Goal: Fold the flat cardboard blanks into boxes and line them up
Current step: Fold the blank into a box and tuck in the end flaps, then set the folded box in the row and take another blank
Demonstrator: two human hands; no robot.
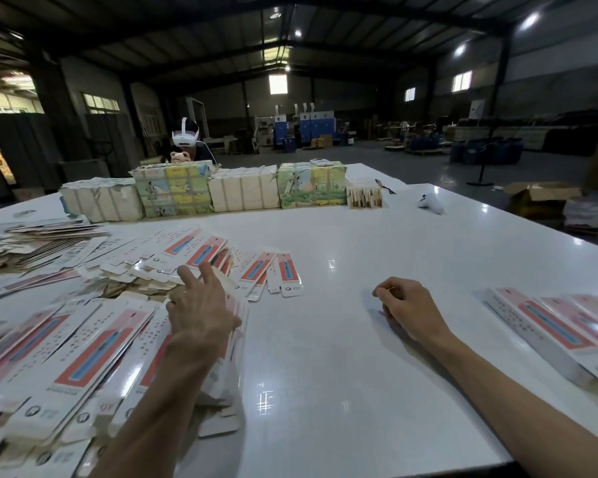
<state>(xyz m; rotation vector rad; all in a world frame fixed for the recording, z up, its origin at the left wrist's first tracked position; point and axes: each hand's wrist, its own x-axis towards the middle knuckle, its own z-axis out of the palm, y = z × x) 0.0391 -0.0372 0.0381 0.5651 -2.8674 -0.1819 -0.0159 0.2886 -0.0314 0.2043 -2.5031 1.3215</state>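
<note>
Flat white cardboard blanks with a red and blue print (83, 357) lie in a loose heap over the left part of the white table (342, 339). My left hand (201, 305) reaches over the heap with fingers spread, its fingertips above blanks near the pile's far edge; it holds nothing. My right hand (406, 307) rests on the bare table at centre right, fingers loosely curled and empty. Folded boxes (553, 332) with the same print lie side by side in a row at the right edge.
Wrapped paper bundles (173, 189) stand in a line along the table's far side, with a white controller (430, 203) to their right. A person wearing a headset (186, 139) sits behind them. An open carton (539, 198) stands on the floor at right.
</note>
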